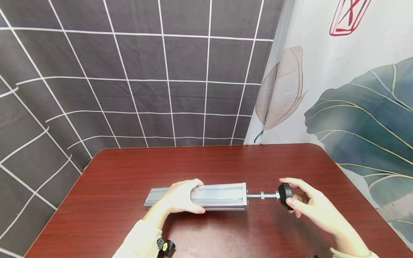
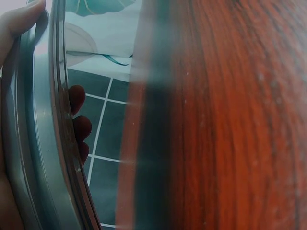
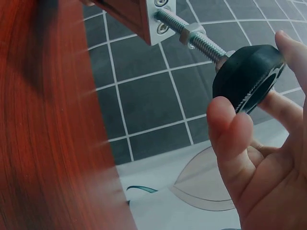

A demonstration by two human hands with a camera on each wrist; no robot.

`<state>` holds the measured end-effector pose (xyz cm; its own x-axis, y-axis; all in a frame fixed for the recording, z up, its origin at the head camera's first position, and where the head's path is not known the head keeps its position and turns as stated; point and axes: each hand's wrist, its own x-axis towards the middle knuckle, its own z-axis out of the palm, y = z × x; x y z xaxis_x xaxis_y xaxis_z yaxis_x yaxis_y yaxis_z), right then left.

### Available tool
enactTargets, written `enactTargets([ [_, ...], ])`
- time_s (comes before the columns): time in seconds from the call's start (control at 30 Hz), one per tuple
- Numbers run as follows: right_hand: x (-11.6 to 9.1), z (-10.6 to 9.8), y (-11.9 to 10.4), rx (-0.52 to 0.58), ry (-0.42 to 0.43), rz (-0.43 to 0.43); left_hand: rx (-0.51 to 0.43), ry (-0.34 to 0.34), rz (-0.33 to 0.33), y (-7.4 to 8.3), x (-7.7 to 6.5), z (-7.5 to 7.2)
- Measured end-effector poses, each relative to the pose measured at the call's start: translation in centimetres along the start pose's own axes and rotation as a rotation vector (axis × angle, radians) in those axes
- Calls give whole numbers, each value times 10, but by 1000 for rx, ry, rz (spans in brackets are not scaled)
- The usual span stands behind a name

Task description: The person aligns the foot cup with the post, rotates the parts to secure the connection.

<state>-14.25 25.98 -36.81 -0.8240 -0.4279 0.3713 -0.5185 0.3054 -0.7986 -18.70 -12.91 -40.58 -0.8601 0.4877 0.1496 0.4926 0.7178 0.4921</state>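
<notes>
A silver aluminium profile [image 1: 219,195] lies level across the head view, gripped near its left half by my left hand [image 1: 182,197]. In the left wrist view, fingertips [image 2: 81,127] show past the far side of the profile [image 2: 48,124]. From its right end plate [image 3: 160,24] sticks out a threaded rod [image 3: 211,49] carrying a hex nut [image 3: 192,35]. A round black levelling foot [image 1: 285,194] sits on the rod's outer end. My right hand [image 1: 306,202] holds that foot by its rim between thumb and fingers. The foot's hollow underside faces my right palm in the right wrist view.
The reddish-brown wooden table [image 1: 129,165] spreads beneath both hands. Behind it hangs a dark grey curtain [image 1: 187,96] with white grid lines, and a white leaf-patterned cloth [image 1: 290,132] hangs at the right. A small black device [image 1: 166,246] is on my left wrist.
</notes>
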Motion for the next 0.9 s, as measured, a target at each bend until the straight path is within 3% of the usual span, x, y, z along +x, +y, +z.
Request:
enactTargets([
  [0.23, 3, 1, -1, -42, 5, 20, -5, -4, -13, -2, -2, 0],
  [0.43, -2, -7, 1, -80, -76, -47, -15, -6, -11, -2, -1, 0],
  [0.67, -3, -6, 12, 156, -150, -316, -14, -7, -11, -4, 3, 0],
  [0.9, 0, -5, 12, 195, -132, -269, -13, -14, -18, -4, 1, -2],
])
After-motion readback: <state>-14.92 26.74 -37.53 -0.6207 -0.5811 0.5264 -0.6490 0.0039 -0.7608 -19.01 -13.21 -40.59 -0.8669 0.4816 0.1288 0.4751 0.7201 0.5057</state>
